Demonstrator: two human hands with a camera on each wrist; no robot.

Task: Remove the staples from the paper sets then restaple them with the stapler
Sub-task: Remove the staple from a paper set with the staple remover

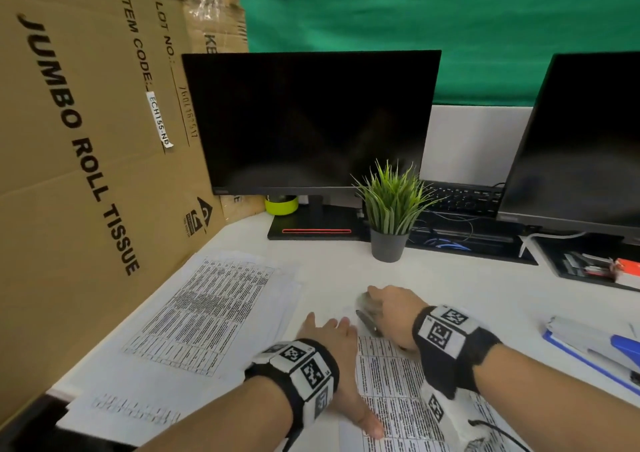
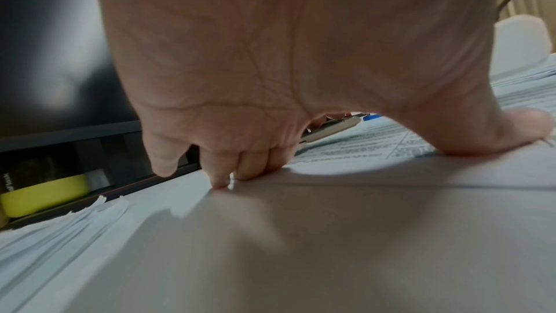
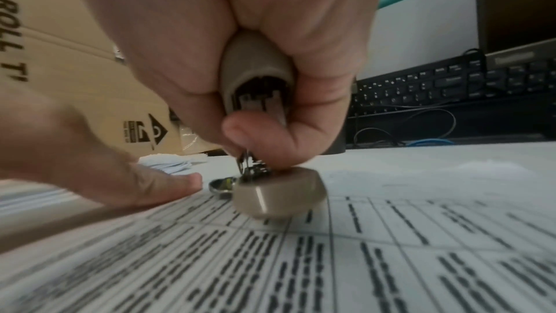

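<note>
**Stapler meets the top corner as your left hand pins the page**

Your right hand (image 1: 393, 316) curls round a small beige stapler (image 3: 272, 189), thumb and fingers wrapped about its upper arm, and brings its nose down at the far corner of the printed paper set (image 1: 391, 379) lying beneath both wrists. The right wrist view shows the stapler's lower half resting on the sheet, its metal mouth at the page's far edge; whether a staple is already in cannot be made out.

Your left hand (image 1: 329, 330) lies spread and flat, fingers straight, pressing the set's left edge just beside the stapler. In the left wrist view the fingertips (image 2: 221, 183) bear on the paper's border and the thumb rests further back on the print.

The relation that matters: the corner to be fastened sits directly ahead of your right hand and just right of your left fingertips, so the right hand is the nearer and does the work. The stapler's long axis runs roughly away from you and slightly leftward, across that corner. The coming press probably depends on keeping the sheets square under your left palm.

A second pile of papers (image 1: 214, 309) waits to the left of your left hand. A blue stapler (image 1: 620, 347) lies well off to the right of your right hand.
</note>
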